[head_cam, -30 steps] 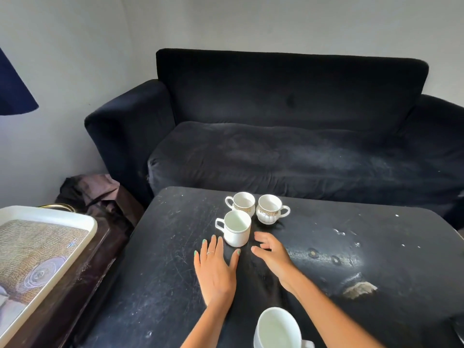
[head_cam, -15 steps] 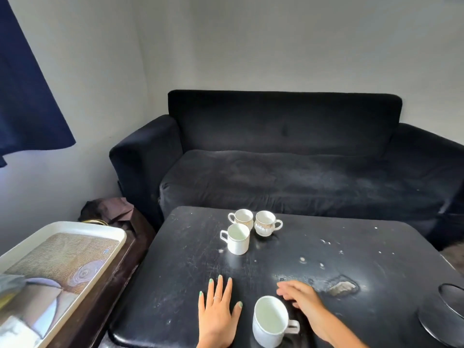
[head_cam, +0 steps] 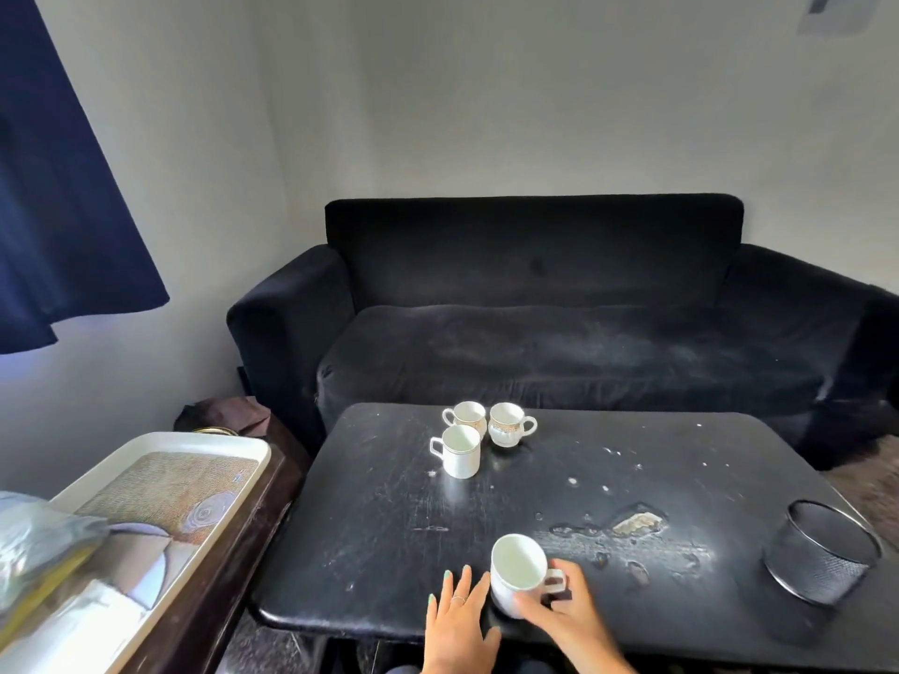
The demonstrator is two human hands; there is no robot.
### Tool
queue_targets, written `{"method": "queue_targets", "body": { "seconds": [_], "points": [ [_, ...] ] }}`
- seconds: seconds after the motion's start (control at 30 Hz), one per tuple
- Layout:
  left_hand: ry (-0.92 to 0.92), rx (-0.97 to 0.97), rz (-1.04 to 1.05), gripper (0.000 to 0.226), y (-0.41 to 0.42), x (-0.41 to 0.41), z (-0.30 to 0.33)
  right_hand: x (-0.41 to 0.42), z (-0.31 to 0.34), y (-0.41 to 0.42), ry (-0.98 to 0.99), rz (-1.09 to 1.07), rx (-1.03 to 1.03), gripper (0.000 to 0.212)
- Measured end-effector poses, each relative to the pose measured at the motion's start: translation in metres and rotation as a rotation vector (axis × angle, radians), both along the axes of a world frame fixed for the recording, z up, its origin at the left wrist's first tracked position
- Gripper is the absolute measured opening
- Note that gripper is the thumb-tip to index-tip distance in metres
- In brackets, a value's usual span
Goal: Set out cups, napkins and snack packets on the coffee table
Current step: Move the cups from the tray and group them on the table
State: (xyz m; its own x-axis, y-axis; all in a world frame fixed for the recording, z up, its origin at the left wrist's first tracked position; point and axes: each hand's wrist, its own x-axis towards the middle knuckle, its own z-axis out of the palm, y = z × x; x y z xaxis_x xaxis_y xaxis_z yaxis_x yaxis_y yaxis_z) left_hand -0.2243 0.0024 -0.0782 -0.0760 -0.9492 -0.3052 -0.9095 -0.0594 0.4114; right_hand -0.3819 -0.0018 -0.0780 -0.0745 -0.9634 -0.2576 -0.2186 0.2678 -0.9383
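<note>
white cup (head_cam: 516,578) stands upright near the front edge of the coffee table (head_cam: 389,518). right hand (head_cam: 566,612) curls its fingers round the cup's side and handle. left hand (head_cam: 457,620) lies flat, fingers straight, just left of it. three cups (head_cam: 479,437) cluster near the back edge. mesh holder (head_cam: 822,552) sits at the right edge.

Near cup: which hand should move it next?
Right. The right hand already grips the near cup at its handle side; the left hand lies flat on the table beside it.
</note>
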Motion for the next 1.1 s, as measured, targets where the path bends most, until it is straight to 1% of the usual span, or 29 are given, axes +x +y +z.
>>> {"method": "queue_targets", "body": {
  "seconds": [0.07, 0.13, 0.3, 0.4, 0.5, 0.67, 0.83, 0.93, 1.03, 1.1],
  "points": [
    [0.006, -0.001, 0.014, 0.074, 0.0, -0.001, 0.003, 0.007, 0.001, -0.002, 0.077, -0.031, -0.056, 0.06],
    [0.018, -0.01, 0.035, 0.074, 0.0, -0.002, 0.005, 0.012, 0.003, -0.006, 0.11, -0.048, -0.081, 0.058],
    [0.047, -0.132, 0.174, 0.069, -0.008, 0.004, 0.008, 0.018, 0.002, -0.018, 0.122, -0.098, -0.141, 0.057],
    [0.065, -0.168, 0.263, 0.064, -0.023, 0.006, 0.007, 0.021, 0.002, -0.028, 0.124, -0.183, -0.204, 0.064],
    [0.098, -0.198, 0.325, 0.067, -0.046, 0.005, 0.008, 0.024, -0.003, -0.044, 0.135, -0.246, -0.284, 0.073],
    [0.138, -0.227, 0.458, 0.074, -0.089, -0.001, 0.002, 0.033, -0.014, -0.077, 0.138, -0.351, -0.35, 0.078],
    [0.131, -0.269, 0.597, 0.084, -0.118, -0.003, -0.012, 0.041, -0.026, -0.1, 0.185, -0.387, -0.43, 0.083],
    [0.123, -0.322, 0.616, 0.092, -0.135, -0.003, -0.017, 0.046, -0.034, -0.108, 0.251, -0.393, -0.471, 0.087],
    [0.082, -0.348, 0.617, 0.096, -0.153, 0.0, -0.016, 0.049, -0.036, -0.116, 0.2, -0.402, -0.441, 0.094],
    [0.071, -0.361, 0.634, 0.096, -0.164, 0.001, -0.017, 0.049, -0.035, -0.123, 0.181, -0.397, -0.427, 0.095]
  ]
}}
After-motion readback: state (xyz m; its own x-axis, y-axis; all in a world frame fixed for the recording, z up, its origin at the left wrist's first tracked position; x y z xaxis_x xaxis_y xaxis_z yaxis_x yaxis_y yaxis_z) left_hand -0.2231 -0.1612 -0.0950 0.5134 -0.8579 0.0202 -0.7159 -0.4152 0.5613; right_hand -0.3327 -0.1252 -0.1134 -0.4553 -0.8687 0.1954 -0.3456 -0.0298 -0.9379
